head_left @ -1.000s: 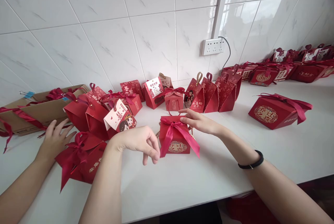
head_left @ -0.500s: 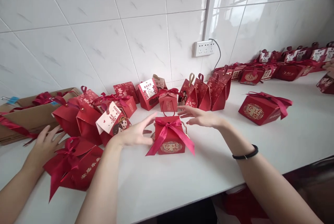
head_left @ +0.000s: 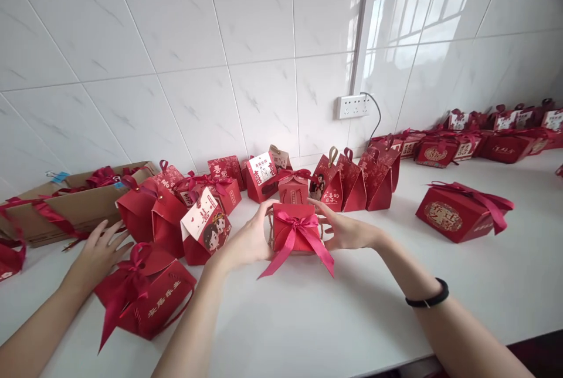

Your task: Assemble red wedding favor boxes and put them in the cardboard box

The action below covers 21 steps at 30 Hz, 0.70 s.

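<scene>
A red gift box with a magenta ribbon bow on its front stands between my two hands, its top tipped toward me. My left hand is closed on its left side, the thumb near the lower edge. On the other side my right hand grips the box, its fingertips at the upper edge. Cord handles show at both sides. Right behind it sits a smaller-looking red box with a ribbon. The gold label on the held box's front is hidden from view.
Another person's hand rests at left, beside a red bow-tied box and a cardboard carton of ribbon. Several peaked red boxes line the wall. A red box lies at right. A power socket is on the tiles.
My hands have closed in on the box from both sides. The box has tipped so its front label no longer shows. The view has shifted, lowering the scene in the picture.
</scene>
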{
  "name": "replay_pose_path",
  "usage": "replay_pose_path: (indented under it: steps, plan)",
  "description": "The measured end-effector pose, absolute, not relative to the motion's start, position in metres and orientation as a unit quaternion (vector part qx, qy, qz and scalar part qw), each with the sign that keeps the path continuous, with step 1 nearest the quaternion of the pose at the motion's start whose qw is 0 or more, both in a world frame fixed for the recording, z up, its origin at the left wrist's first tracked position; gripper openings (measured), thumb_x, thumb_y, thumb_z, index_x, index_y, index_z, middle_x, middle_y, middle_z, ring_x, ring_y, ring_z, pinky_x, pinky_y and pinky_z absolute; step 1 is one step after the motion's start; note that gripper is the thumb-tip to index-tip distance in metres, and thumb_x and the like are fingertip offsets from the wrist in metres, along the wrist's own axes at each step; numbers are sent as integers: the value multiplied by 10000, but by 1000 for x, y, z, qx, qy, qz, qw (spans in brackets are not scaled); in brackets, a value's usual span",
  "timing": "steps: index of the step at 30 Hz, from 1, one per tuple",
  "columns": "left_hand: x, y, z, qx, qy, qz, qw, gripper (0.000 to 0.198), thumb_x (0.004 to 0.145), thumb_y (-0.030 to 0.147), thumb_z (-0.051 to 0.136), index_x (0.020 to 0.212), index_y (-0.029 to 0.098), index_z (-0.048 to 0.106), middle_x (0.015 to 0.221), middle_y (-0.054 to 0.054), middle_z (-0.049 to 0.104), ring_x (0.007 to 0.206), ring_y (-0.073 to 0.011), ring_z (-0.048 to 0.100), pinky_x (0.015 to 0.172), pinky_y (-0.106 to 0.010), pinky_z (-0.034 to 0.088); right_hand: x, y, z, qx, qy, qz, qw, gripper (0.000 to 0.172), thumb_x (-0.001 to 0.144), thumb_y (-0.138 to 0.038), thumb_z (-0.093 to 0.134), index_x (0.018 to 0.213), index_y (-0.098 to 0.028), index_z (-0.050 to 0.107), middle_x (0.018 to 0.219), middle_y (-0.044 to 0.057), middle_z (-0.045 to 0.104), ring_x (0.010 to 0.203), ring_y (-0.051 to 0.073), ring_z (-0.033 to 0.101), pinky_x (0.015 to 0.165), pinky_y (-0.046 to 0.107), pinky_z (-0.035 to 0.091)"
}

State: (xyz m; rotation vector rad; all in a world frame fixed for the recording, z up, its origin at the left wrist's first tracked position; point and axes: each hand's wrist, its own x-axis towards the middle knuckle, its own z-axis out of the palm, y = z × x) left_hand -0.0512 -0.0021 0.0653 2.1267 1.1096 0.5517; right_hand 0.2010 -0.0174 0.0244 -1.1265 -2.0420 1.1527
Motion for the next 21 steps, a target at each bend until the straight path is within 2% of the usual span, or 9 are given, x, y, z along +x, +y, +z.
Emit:
replay_pose_path:
  steps: [4,8,12,14,17,19,21]
  plan:
    - [-49,0,60,818,410,267,301,828,708,237,681,1365,437,219,1406,-31,409,1280,-348,398,959,-415,455,200,-13,20,-434,-760,334,349,990,749,-217,652,1490,-348,8,1510,130,295,1343,301,388,994,480,428]
    - [-45,0,56,823,389,310,275,856,711,255,696,1357,457,172,1450,-10,349,1313,-318,375,1054,-423,397,200,-11,21,-383,-788,291,384,967,758,-214,655,1501,-324,46,1531,125,263,1346,287,384,1043,489,397]
    - [-41,-2,52,843,351,324,246,877,730,290,691,1349,479,98,1486,11,301,1327,-298,380,1073,-400,403,200,-17,33,-358,-799,271,400,1014,734,-207,677,1509,-280,27,1565,141,160,1371,303,339,1058,486,390]
    - [-40,-2,46,856,342,322,217,980,719,311,706,1365,492,-8,1500,-4,284,1346,-313,357,1102,-427,378,201,-25,43,-355,-801,257,407,998,724,-196,679,1505,-259,61,1552,159,193,1356,309,363,1057,488,394]
    - [-38,1,32,874,312,327,175,1139,692,330,729,1375,493,-167,1534,2,230,1390,-325,282,1152,-466,313,202,-44,56,-359,-808,240,400,914,684,-149,679,1459,-240,202,1461,167,368,1277,299,467,1048,486,408]
    - [-37,3,22,888,270,333,169,1151,701,320,712,1366,511,-208,1543,41,215,1411,-317,239,1160,-463,300,206,-62,61,-386,-798,233,400,860,659,-126,674,1409,-228,266,1391,166,446,1212,294,524,1009,480,447]
    - [-34,5,13,890,237,344,181,1085,735,313,674,1363,530,-184,1545,57,217,1416,-317,224,1147,-459,315,212,-83,64,-428,-768,226,420,838,649,-124,683,1376,-225,279,1355,163,472,1197,298,534,977,472,472]
